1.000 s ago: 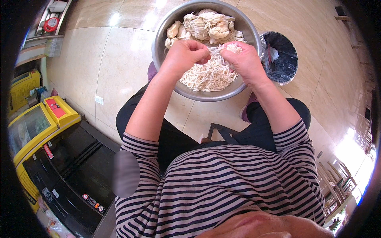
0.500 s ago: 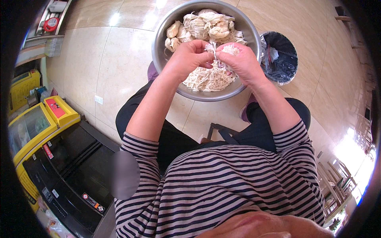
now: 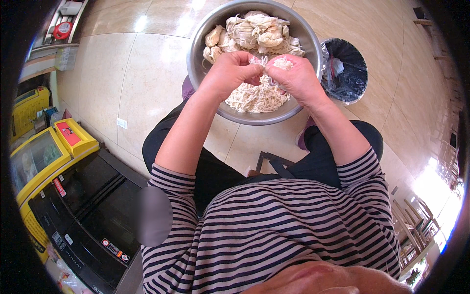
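Both hands work over a large steel basin [image 3: 195, 68]. Between the fingertips of my left hand [image 3: 234, 72] is a tuft of pale shredded meat, which looks like cooked chicken. My right hand [image 3: 294, 78] is closed round more shredded meat [image 3: 282, 63], its thumb and fingertips meeting those of the left. Under them lies a heap of fine shreds [image 3: 257, 99] in the near half of the basin. Larger whole pieces of the meat [image 3: 257, 32] are piled in the far half.
Right of the basin stands a round bin [image 3: 348, 73] with a dark plastic liner. A black-topped appliance [image 3: 93, 201] and a yellow glass-lidded cabinet [image 3: 41, 157] are at the left. Wooden chairs [image 3: 416, 228] appear at the far right edge. My legs flank the basin's near side.
The strand stretched between my two hands has shortened into a small tuft at the fingertips. My left hand has dipped very slightly; the basin has stayed in place.
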`<action>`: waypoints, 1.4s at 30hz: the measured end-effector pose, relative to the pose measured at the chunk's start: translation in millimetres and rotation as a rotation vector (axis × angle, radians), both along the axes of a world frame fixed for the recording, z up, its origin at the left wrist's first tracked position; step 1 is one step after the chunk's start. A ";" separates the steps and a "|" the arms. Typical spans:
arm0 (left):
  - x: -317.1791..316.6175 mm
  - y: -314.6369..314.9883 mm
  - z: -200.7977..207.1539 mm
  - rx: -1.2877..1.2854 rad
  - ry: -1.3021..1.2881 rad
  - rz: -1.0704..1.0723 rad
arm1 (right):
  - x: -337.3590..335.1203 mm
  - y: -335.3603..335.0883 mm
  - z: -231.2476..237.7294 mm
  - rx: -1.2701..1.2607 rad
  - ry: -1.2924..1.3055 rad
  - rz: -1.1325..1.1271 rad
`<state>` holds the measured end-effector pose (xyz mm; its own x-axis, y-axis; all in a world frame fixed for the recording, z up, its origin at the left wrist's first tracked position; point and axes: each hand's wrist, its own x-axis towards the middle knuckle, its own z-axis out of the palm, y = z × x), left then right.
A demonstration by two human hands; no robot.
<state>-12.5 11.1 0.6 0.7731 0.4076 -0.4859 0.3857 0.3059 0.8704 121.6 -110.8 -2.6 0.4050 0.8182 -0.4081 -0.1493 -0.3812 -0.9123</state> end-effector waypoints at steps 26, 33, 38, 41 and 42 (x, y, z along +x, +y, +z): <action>-2.6 -4.1 -10.7 0.414 0.114 -0.072 | 3.1 3.2 -7.4 0.049 0.510 -0.112; 4.7 -8.8 0.9 0.339 0.059 0.029 | -1.3 5.4 -5.0 0.098 0.497 -0.111; 2.3 -0.1 -4.3 0.112 0.008 0.059 | -0.6 4.2 -8.0 0.165 0.474 -0.091; 2.0 -1.5 -3.5 0.032 -0.066 0.097 | 0.1 1.8 -10.5 0.125 0.376 -0.074; 2.1 -2.3 -2.3 0.055 -0.062 0.094 | 0.3 1.0 -11.1 0.107 0.351 -0.070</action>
